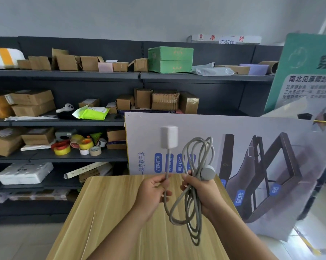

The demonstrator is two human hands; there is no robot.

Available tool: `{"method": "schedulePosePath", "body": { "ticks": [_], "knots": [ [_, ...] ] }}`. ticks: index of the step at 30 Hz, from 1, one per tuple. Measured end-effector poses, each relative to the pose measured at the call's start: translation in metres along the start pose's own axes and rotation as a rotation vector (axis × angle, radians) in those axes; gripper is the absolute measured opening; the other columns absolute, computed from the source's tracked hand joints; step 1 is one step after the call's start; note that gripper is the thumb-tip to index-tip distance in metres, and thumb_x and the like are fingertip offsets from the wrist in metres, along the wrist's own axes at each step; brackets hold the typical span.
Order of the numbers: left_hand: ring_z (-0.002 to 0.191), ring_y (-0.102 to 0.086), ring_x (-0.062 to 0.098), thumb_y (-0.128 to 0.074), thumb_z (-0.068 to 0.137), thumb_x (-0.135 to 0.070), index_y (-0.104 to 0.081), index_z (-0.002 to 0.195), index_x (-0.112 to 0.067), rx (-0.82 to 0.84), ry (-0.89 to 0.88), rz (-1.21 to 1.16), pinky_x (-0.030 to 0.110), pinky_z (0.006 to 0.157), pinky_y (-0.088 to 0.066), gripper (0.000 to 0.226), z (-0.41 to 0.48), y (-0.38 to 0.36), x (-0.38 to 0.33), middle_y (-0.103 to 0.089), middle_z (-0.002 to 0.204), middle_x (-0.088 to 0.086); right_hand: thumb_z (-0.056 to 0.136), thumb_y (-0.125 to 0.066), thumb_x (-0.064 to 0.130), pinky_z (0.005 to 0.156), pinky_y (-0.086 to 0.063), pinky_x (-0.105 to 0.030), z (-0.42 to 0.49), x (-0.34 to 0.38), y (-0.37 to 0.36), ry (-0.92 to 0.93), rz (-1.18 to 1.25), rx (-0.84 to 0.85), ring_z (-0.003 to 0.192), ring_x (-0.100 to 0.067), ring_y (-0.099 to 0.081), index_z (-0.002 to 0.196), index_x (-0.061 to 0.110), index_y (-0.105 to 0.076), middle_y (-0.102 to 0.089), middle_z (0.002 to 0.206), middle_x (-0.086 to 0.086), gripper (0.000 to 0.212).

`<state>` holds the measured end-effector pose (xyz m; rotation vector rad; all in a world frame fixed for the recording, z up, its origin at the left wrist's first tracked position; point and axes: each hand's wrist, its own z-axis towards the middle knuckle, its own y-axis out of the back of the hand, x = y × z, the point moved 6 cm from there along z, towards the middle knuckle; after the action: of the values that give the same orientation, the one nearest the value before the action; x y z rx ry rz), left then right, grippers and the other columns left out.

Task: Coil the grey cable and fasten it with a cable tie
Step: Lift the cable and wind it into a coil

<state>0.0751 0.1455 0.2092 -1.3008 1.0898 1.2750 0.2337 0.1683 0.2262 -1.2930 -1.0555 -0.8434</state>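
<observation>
The grey cable [193,207] is gathered into several long loops above the wooden table [106,212]. My right hand [205,192] grips the bundle at its middle, loops standing above and hanging below the fist. A round grey puck [208,172] at one cable end rests on top of that hand. My left hand [151,192] pinches the loose end of the cable just below the white rectangular plug block [169,136], which stands upright above the fingers. No cable tie is visible.
A large printed board [252,147] leans behind the table's far edge. Dark shelves [64,156] on the left hold cardboard boxes and tape rolls [77,145]. A green poster [306,72] stands at the right. Tiled floor lies left of the table.
</observation>
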Motion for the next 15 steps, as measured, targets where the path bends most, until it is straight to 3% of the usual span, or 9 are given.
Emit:
{"method": "schedulePosePath", "body": {
  "ticks": [3, 6, 11, 15],
  "knots": [
    [0.065, -0.068, 0.013, -0.062, 0.092, -0.008, -0.072, 0.1, -0.042, 0.064, -0.095, 0.133, 0.038, 0.061, -0.06, 0.036, -0.004, -0.01, -0.004, -0.073, 0.086, -0.008, 0.086, -0.063, -0.008, 0.069, -0.056, -0.034, -0.006, 0.006, -0.014, 0.068, 0.023, 0.097, 0.072, -0.025, -0.066, 0.087, 0.003, -0.067, -0.069, 0.076, -0.013, 0.012],
    [0.071, -0.072, 0.014, -0.063, 0.091, -0.01, -0.069, 0.102, -0.051, 0.037, -0.212, 0.285, 0.027, 0.061, -0.058, 0.043, -0.01, -0.015, -0.008, -0.069, 0.095, -0.001, 0.088, -0.059, -0.007, 0.052, -0.056, -0.036, -0.01, 0.004, -0.02, 0.035, 0.079, 0.097, 0.061, -0.024, -0.067, 0.085, 0.004, -0.066, -0.067, 0.068, -0.011, 0.014],
    [0.077, -0.065, 0.015, -0.05, 0.099, -0.019, -0.063, 0.127, -0.027, 0.013, -0.318, 0.608, 0.027, 0.067, -0.058, 0.032, -0.017, -0.02, -0.006, -0.053, 0.091, -0.006, 0.09, -0.059, -0.005, 0.048, -0.051, -0.038, -0.013, -0.006, -0.024, -0.015, 0.083, 0.082, 0.055, -0.027, -0.062, 0.088, 0.001, -0.065, -0.063, 0.064, -0.014, 0.008],
    [0.093, -0.058, 0.004, -0.041, 0.101, -0.023, -0.054, 0.134, -0.027, 0.077, -0.372, 0.656, 0.022, 0.083, -0.048, 0.036, -0.022, -0.027, -0.015, -0.052, 0.105, -0.006, 0.086, -0.063, -0.003, 0.059, -0.055, -0.035, -0.005, -0.007, -0.018, 0.019, 0.046, 0.003, 0.065, -0.025, -0.064, 0.094, -0.007, -0.063, -0.063, 0.072, -0.015, 0.009]
  ]
}}
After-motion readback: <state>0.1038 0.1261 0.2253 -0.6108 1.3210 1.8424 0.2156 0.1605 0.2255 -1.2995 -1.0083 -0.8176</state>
